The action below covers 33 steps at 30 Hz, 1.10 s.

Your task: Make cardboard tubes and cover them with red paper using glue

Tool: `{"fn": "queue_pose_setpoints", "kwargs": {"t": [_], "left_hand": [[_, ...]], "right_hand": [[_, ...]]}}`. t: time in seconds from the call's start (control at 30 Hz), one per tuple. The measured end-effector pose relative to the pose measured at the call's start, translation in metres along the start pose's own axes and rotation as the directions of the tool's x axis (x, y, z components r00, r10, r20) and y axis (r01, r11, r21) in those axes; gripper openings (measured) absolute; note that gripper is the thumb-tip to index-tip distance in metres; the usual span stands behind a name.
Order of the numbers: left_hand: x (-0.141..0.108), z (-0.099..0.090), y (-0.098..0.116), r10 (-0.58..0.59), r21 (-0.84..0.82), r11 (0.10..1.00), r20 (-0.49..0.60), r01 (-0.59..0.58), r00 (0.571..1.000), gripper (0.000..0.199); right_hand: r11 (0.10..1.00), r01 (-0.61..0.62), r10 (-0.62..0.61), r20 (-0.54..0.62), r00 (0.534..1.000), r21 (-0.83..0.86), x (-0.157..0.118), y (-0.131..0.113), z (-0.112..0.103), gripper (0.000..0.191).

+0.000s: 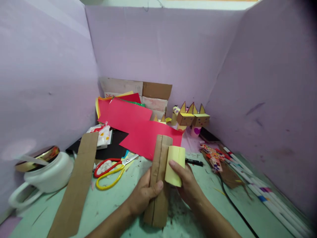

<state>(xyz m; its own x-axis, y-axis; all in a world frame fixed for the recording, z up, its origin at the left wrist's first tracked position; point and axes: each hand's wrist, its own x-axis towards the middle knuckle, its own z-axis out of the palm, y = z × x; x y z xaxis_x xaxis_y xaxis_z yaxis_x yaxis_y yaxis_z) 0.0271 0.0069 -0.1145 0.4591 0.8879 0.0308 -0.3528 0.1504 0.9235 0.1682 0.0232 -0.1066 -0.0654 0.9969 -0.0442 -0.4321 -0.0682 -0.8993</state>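
Observation:
A long brown cardboard tube (157, 172) stands out in front of me, tilted, with a seam along its length. My left hand (146, 191) is wrapped round it, thumb pressed on its front. Beside its upper right side is a short pale yellow tube (175, 165), gripped by my right hand (186, 180) with the thumb across its front. The two tubes are side by side and look close to touching. Behind them lie red paper sheets (133, 115). Red and yellow handled scissors (116, 168) rest to the left, and a black marker (194, 162) lies behind my right hand.
At left are a white mug (53, 175) and a long cardboard strip (76, 188). Cardboard cat figures (193, 119) stand at the back right. On the right lie a patterned glue gun (214, 157) with a black cord and several long white sticks (267, 191).

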Motion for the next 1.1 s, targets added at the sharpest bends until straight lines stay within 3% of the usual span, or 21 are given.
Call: {"fn": "queue_pose_setpoints", "kwargs": {"t": [0.17, 0.5, 1.1], "left_hand": [[0.0036, -0.0045, -0.0066, -0.048, -0.014, 0.999, -0.029, 0.048, 0.998, 0.063], [0.0024, -0.0009, -0.0050, -0.136, -0.047, 0.990, -0.113, 0.132, 0.984, 0.061], [0.0030, -0.0010, -0.0084, -0.143, -0.056, 0.989, -0.166, 0.136, 0.976, 0.063]], "right_hand": [[0.998, -0.062, 0.062, -0.019, 0.998, 0.013, 0.0031, 0.0032, -0.0026, 0.042], [0.999, -0.032, 0.034, -0.050, 0.998, 0.035, 0.0060, 0.0052, -0.0029, 0.035], [0.995, -0.076, 0.081, -0.076, 0.994, 0.060, 0.0094, 0.0073, -0.0014, 0.036]]}}
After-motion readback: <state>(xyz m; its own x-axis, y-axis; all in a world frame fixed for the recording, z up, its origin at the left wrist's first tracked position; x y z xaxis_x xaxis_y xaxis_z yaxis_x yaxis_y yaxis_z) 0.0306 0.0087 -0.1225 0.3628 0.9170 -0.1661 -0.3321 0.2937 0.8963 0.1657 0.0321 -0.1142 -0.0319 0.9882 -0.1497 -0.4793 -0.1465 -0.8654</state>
